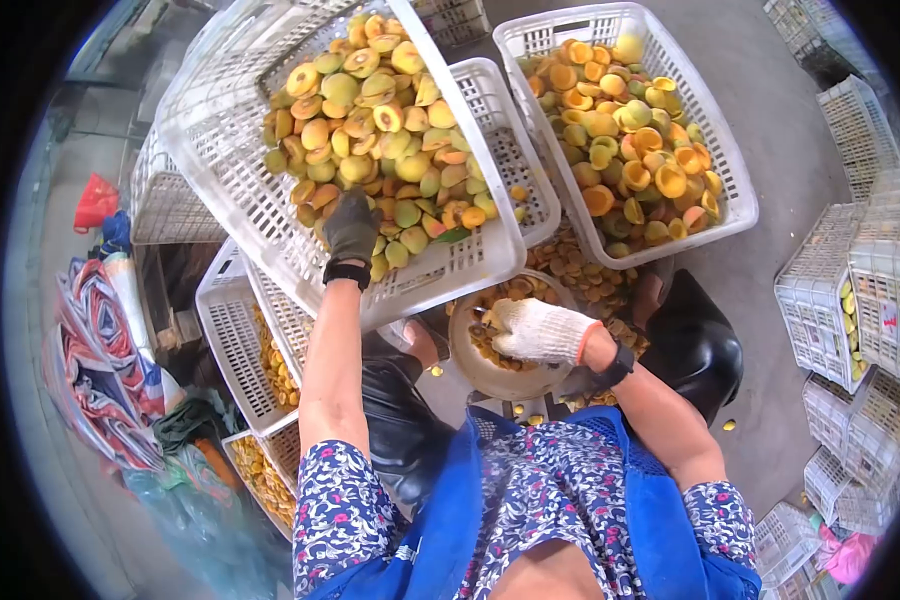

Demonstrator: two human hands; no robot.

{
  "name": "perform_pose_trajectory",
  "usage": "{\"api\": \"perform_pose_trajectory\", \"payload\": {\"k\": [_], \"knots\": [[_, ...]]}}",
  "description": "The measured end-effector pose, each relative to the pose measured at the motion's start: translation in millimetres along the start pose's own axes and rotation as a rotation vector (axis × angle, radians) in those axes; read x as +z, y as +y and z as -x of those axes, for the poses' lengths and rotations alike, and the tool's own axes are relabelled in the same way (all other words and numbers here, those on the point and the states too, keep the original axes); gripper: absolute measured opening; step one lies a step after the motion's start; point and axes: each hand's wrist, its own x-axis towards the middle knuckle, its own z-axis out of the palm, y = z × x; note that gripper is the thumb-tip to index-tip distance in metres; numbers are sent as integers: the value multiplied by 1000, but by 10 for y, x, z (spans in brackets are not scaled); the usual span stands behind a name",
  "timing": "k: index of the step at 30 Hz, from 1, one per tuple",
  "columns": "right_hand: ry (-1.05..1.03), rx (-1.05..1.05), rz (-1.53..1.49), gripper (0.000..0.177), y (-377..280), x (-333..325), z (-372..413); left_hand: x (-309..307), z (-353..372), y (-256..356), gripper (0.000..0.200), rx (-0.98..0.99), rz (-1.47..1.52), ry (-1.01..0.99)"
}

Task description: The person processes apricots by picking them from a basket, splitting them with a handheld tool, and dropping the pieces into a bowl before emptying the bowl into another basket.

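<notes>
My left hand [351, 232], in a dark glove, reaches into a tilted white crate [475, 262] of halved yellow-orange fruit [370, 110]. Its fingertips are hidden against the fruit at the lower left of the pile. My right hand [538, 331] wears a white knitted glove and is over a round pale bowl [515, 383] between my knees. The fingers are curled together at the bowl's left side; what they hold is too small to make out. Small orange-brown pieces [485, 345] lie in the bowl.
At the upper right stands a white crate [735, 200] of hollowed fruit halves [635, 140]. More crates with orange pieces [275, 370] are at the left. Stacked white crates [820, 270] line the right side. Striped cloth [110, 370] and plastic sheeting lie at far left.
</notes>
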Motion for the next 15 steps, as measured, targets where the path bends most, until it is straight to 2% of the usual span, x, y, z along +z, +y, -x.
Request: {"api": "perform_pose_trajectory", "payload": {"k": [2, 4, 5, 6, 8, 9, 10, 12, 13, 15], "knots": [[9, 60, -41, 31, -9, -102, 15, -115, 17, 84, 48, -48, 60, -17], [174, 9, -82, 30, 27, -178, 22, -182, 16, 100, 51, -143, 103, -145], [253, -18, -102, 29, 49, -213, 16, -331, 23, 150, 50, -165, 239, -213], [328, -47, -126, 29, 68, -237, -8, -458, 35, 214, 50, -164, 236, -213], [462, -105, -195, 30, 64, -191, -72, -767, 197, 458, 46, -119, 813, -170], [403, 153, -524, 26, -133, -351, -37, -884, 281, 591, 43, -137, 1168, -265], [526, 137, -419, 26, -62, -332, -94, -1137, 477, 778, 43, -191, 1429, -402], [411, 314, -779, 25, -342, -583, 26, -1134, 651, 935, 48, -40, 1665, -478], [414, 321, -782, 25, -341, -553, 12, -1146, 757, 1041, 48, -39, 1666, -487], [480, 252, -772, 19, -294, -440, -47, -1207, 949, 1233, 53, -47, 1965, -471]]}}
